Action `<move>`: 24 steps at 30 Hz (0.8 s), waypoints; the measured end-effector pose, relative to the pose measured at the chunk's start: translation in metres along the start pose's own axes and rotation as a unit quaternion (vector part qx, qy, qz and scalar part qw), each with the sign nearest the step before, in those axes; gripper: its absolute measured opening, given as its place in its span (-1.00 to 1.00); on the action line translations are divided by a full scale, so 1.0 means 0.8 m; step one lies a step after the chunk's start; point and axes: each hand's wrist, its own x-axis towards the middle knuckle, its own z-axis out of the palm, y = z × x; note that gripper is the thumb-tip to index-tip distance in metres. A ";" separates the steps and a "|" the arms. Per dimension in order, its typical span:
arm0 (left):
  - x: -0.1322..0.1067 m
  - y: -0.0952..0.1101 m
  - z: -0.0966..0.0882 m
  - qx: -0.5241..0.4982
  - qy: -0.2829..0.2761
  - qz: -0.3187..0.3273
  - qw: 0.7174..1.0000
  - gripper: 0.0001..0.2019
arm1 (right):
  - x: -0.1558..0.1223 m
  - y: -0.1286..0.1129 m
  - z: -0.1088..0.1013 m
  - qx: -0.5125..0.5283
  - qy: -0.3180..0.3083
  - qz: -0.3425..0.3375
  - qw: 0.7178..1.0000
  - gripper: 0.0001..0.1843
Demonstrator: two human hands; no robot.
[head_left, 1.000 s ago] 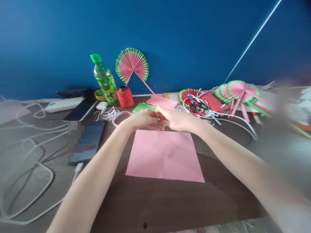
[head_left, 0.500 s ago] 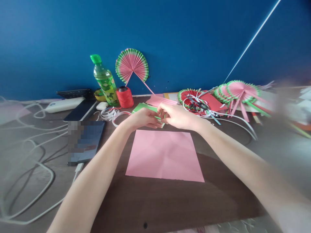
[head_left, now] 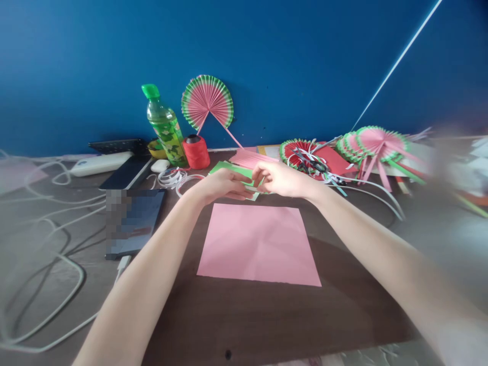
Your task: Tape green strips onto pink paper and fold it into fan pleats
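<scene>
Fingers of both hands (head_left: 251, 183) pinch green paper (head_left: 229, 170), long axis running left-right.

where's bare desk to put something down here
Bare wood runs along the near edge of the desk, below the pink sheet, and to that sheet's right. It is crowded at the back: bottle, red spool, paper fans, scissors. Cables and a tablet fill the left.
</scene>
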 end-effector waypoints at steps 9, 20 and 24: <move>0.003 -0.006 -0.009 -0.023 -0.024 0.006 0.999 -0.67 | -0.001 0.000 0.000 0.000 -0.002 -0.002 1.000 -0.73; 0.002 -0.005 -0.007 -0.028 -0.028 0.027 0.999 -0.62 | 0.005 0.006 0.003 -0.003 -0.004 0.002 1.000 -0.78; 0.003 -0.006 -0.008 -0.027 -0.028 0.029 0.999 -0.62 | 0.004 0.004 0.001 -0.036 0.002 -0.002 0.999 -0.79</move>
